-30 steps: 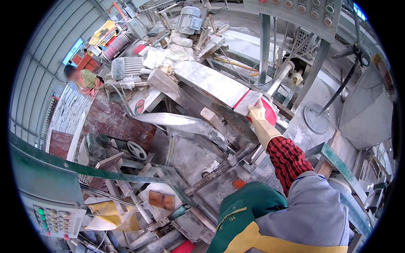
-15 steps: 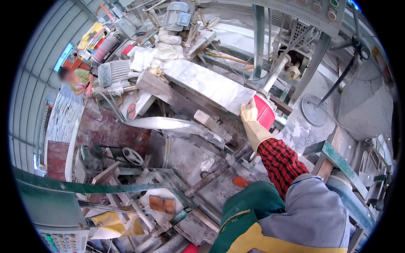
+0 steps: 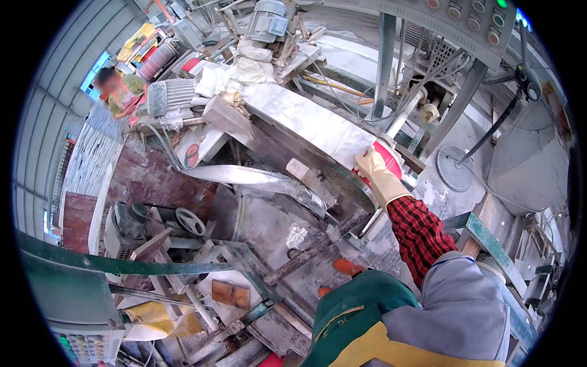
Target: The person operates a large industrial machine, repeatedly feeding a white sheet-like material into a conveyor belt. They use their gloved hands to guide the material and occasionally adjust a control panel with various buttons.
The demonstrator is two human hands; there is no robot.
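My right hand (image 3: 377, 175), in a cream rubber glove below a red-and-black checked cuff, reaches up from the lower right. Its fingers are bent over the edge of a red, curved plastic tub (image 3: 390, 160), which shows on both sides of the glove. Much of the tub is hidden behind the hand and the slab. Directly beside it ends a long white stone slab (image 3: 312, 119), lying on a narrow bench; the fingertips are close to the slab's corner. My left hand is out of view.
A metal post (image 3: 384, 67) and a control panel (image 3: 465, 21) with buttons stand beyond the slab. A black fan (image 3: 524, 79) is at the right. Below lie a wooden beam (image 3: 312, 251) and a handwheel (image 3: 191, 222). Another person (image 3: 125, 95) is at the far left.
The view has shifted slightly. My right hand stays at the red tub, with the tub now showing left of the glove too. The other person's posture has changed, with the arms lower in front.
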